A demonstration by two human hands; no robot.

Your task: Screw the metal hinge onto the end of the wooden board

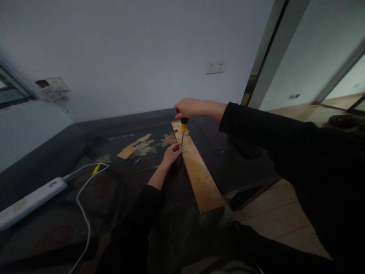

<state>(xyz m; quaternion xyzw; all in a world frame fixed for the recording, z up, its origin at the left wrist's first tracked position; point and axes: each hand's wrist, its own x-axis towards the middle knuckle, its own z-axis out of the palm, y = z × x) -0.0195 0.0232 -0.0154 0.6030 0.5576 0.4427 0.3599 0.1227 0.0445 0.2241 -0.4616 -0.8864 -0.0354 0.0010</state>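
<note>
A long wooden board [202, 176] lies lengthwise on the dark table, its near end reaching past the table's front edge. My right hand [186, 108] is closed round the black and yellow handle of a screwdriver [184, 126]. The shaft points down, nearly upright, to the board's left edge. There my left hand [171, 153] pinches a small shiny metal piece [182, 150] against the wood, beside the screwdriver's tip. Too small to make out is the exact kind of that piece. At the far end, another piece of wood [177, 126] shows behind the tool.
Left of the board, a small wood piece [126, 153] and several thin screws or nails [137, 161] lie on the table [159, 175]. A white power strip [34, 201] with a looping cable [82, 207] occupies the left side. A dark flat object [245, 146] rests under my right arm.
</note>
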